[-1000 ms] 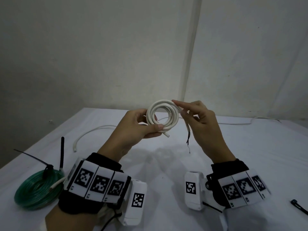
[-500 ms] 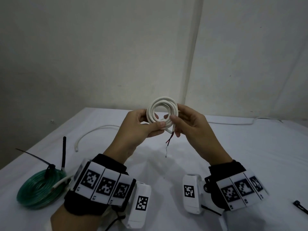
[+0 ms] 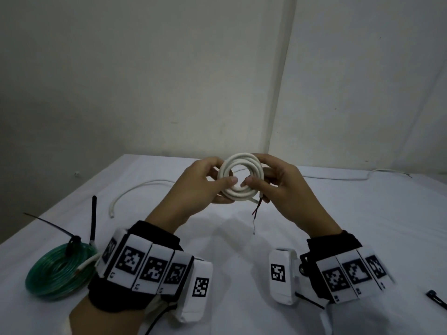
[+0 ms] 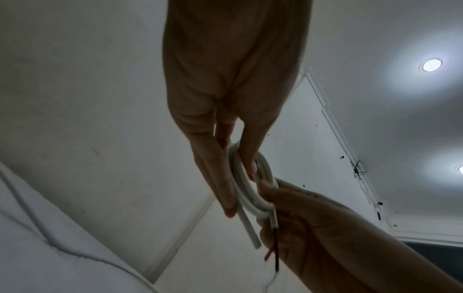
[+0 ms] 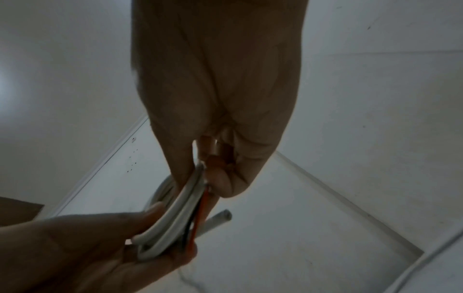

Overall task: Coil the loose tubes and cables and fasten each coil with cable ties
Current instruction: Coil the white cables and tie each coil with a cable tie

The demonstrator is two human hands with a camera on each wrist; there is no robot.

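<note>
White cloth-covered table [image 3: 362, 226] filling 6 o'clock. Plain off-white walls [image 3: 145, 81] meeting in a corner at 12 o'clock. Two recessed ceiling lights [image 4: 431, 64] glowing at 3 o'clock in the left wrist view.

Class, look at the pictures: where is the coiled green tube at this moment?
In the head view, the green tube lies coiled on the white table at the near left, beside the left wrist, with a black cable tie around it.

A coiled white cable [image 3: 239, 176] is held above the white-covered tabletop [image 3: 242, 240] between left hand [image 3: 200, 187] and right hand [image 3: 280, 183]; a tied green tube coil [image 3: 56, 272] lies at near left, a loose white cable [image 3: 135, 189] behind it.
</note>
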